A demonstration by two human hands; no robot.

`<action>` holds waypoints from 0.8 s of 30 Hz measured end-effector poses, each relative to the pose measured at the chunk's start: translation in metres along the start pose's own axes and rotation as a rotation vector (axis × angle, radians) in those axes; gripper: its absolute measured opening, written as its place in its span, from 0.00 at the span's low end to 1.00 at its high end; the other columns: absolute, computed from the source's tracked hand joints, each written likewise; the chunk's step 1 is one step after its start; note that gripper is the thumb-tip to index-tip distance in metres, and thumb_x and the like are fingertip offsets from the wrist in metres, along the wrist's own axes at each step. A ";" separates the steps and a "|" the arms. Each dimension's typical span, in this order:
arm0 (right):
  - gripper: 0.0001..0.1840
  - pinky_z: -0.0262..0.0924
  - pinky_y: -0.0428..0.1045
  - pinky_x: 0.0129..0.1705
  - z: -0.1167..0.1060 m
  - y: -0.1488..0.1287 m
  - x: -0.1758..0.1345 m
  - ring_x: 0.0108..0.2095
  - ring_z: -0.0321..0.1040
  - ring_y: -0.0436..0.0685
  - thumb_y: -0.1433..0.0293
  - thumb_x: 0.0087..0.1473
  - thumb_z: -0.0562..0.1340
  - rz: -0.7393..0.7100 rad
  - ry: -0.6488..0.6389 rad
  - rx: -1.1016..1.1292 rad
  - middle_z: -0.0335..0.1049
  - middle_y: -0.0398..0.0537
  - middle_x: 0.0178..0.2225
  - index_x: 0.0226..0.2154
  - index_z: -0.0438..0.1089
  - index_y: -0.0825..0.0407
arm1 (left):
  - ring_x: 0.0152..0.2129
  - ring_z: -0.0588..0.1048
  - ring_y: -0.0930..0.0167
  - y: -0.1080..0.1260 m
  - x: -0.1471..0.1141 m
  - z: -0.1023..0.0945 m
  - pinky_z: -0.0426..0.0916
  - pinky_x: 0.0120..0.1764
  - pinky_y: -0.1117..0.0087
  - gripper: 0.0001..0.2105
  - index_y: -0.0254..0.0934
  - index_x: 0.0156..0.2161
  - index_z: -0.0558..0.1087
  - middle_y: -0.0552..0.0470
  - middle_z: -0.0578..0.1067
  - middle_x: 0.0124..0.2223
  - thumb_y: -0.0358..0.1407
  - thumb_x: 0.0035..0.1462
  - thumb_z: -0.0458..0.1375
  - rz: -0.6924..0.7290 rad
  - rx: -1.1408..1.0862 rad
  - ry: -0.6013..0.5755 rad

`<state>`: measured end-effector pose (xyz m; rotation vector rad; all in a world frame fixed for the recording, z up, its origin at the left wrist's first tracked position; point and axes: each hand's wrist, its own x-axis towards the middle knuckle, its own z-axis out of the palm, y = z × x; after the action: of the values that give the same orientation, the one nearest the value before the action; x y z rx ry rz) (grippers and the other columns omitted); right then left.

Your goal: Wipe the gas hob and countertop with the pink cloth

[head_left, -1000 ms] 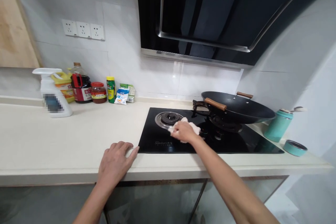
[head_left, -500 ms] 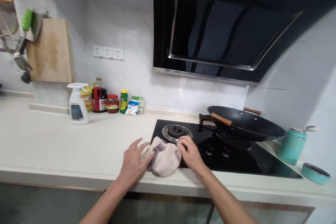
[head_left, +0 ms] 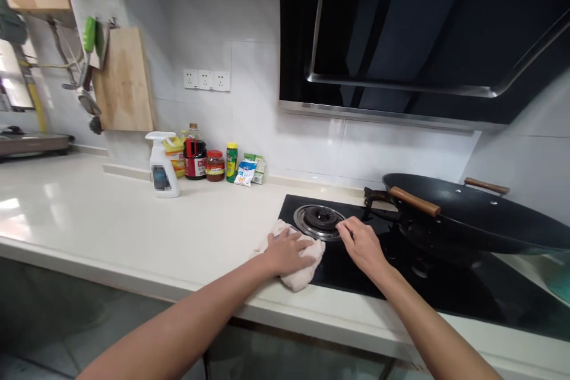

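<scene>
From the head view, your left hand (head_left: 285, 251) presses flat on the pink cloth (head_left: 299, 261) at the stove's (head_left: 356, 267) left edge on the desk (head_left: 133, 219), your right hand (head_left: 363, 243) rests open and empty beside the burner (head_left: 318, 219); wipe firmly, minding the wok (head_left: 472, 222).

Running along white glossy tiled wall (head_left: 249, 18): long pale cream stone countertop (head_left: 111, 219), catching bright glare at far left. Hanging above: large black glass range hood (head_left: 401, 24). Leaning by the wall: light wooden rectangular cutting board (head_left: 123, 80). Sitting mid-wall: white triple socket strip (head_left: 207, 79).
</scene>
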<state>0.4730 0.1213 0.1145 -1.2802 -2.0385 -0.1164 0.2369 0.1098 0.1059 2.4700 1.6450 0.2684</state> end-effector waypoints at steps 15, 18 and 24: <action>0.21 0.55 0.67 0.60 0.058 -0.061 -0.030 0.60 0.56 0.68 0.61 0.57 0.65 -0.290 -0.401 0.259 0.58 0.54 0.63 0.54 0.69 0.41 | 0.69 0.49 0.47 -0.081 0.122 -0.004 0.49 0.60 0.30 0.35 0.62 0.68 0.57 0.51 0.53 0.74 0.66 0.58 0.46 -0.198 0.057 -0.003; 0.25 0.57 0.66 0.58 0.059 -0.057 -0.025 0.57 0.57 0.67 0.59 0.56 0.67 -0.220 -0.479 0.315 0.60 0.54 0.60 0.55 0.68 0.40 | 0.69 0.50 0.47 -0.090 0.159 -0.003 0.49 0.60 0.31 0.33 0.61 0.68 0.58 0.50 0.55 0.73 0.64 0.59 0.44 -0.232 0.060 0.026; 0.28 0.58 0.64 0.56 0.062 -0.051 -0.018 0.55 0.59 0.66 0.58 0.51 0.70 -0.258 -0.517 0.377 0.63 0.54 0.57 0.55 0.69 0.40 | 0.68 0.52 0.48 -0.109 0.225 -0.004 0.48 0.61 0.32 0.34 0.58 0.68 0.59 0.49 0.57 0.73 0.63 0.59 0.43 -0.261 0.067 0.058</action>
<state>0.4036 0.1086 0.0722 -0.8625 -2.5003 0.5078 0.2240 0.3596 0.0982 2.2774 2.0049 0.2560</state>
